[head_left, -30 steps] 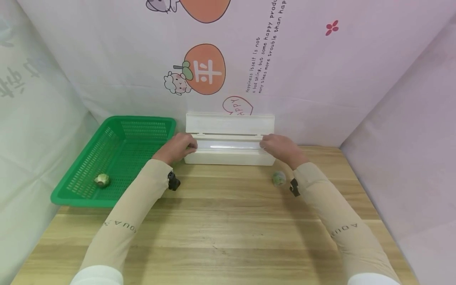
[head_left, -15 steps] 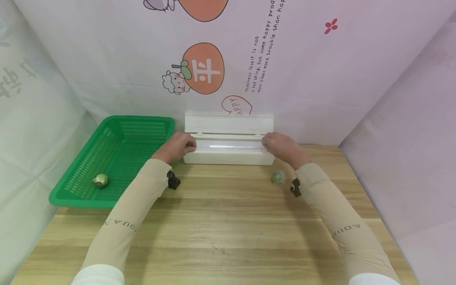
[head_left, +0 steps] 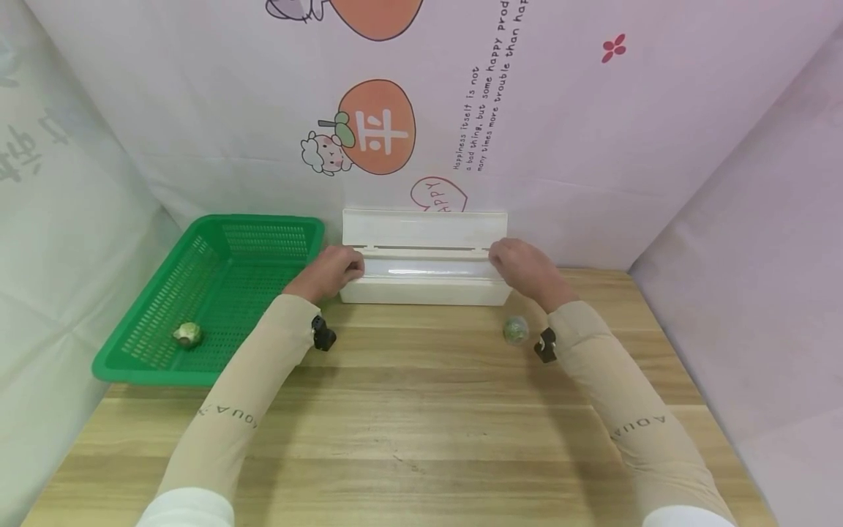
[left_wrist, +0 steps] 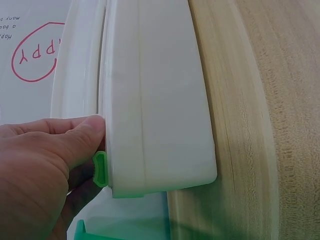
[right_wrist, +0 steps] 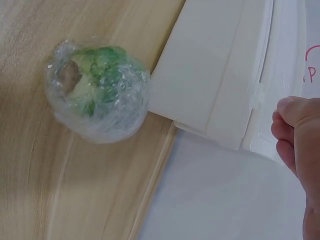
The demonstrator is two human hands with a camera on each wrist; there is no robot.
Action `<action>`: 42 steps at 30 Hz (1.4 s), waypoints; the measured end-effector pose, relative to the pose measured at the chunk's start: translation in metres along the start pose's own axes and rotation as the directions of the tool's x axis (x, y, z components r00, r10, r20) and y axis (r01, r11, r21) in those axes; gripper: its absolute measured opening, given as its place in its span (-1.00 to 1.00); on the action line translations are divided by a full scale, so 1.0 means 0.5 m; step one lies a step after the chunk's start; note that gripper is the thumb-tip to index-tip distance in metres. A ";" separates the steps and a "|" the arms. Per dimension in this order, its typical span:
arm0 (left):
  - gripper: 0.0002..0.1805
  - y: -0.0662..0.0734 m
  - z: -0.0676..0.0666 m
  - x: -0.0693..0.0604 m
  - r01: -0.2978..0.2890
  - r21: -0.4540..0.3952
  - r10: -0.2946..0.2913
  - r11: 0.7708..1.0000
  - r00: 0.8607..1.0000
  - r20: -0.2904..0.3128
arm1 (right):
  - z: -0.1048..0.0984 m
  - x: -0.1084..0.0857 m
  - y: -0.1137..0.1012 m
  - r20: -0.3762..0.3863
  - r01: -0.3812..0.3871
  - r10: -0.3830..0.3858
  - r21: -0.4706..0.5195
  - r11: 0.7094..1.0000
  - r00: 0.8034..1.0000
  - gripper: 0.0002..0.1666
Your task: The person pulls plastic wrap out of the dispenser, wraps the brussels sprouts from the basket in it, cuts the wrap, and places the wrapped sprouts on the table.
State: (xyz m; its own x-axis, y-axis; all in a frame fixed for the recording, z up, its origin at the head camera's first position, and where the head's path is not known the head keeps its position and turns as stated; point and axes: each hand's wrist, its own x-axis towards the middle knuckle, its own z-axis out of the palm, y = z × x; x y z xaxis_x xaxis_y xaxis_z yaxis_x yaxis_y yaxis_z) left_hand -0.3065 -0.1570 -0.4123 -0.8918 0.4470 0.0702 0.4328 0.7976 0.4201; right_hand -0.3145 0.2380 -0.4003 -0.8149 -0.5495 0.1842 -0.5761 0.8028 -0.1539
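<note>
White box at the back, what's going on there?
A person's left hand and right hand are curled at opposite ends of the open white box; whether they pinch anything is unclear. A film-wrapped green vegetable sits on the table near the right hand; a seemingly unwrapped one lies in the green basket.

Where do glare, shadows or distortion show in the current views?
Head: a bright glare streak on the film roll, soft shadows on the table. Left wrist: the table's grain bows, perhaps lens distortion. Right wrist: small glints on the wrapped vegetable, its finer detail soft.
</note>
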 end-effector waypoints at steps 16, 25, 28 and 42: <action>-0.91 0.009 0.000 -0.001 -0.037 0.212 0.044 0.977 0.999 -0.026 | 0.014 0.000 0.012 -0.076 -0.048 0.050 0.020 0.999 0.996 -0.82; -0.79 0.008 -0.001 0.002 -0.125 0.324 0.169 0.938 0.979 -0.112 | 0.021 -0.006 0.012 -0.102 -0.063 0.072 0.086 0.994 0.992 -0.80; -0.80 0.007 -0.002 0.002 -0.130 0.337 0.184 0.932 0.974 -0.132 | 0.022 -0.007 0.016 -0.100 -0.075 0.084 0.090 0.993 0.991 -0.80; -0.71 0.003 -0.012 -0.008 -0.094 0.303 0.143 0.948 0.979 -0.143 | 0.018 -0.023 0.026 -0.222 -0.018 0.031 0.058 0.998 0.975 -0.73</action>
State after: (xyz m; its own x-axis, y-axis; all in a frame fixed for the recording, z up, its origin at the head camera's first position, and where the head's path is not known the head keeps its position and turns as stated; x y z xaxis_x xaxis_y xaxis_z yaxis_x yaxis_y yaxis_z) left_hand -0.3031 -0.1600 -0.4063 -0.8305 0.4936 0.2582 0.5342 0.8371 0.1178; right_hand -0.3133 0.2526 -0.4131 -0.7981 -0.4594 0.3899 -0.5636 0.7979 -0.2137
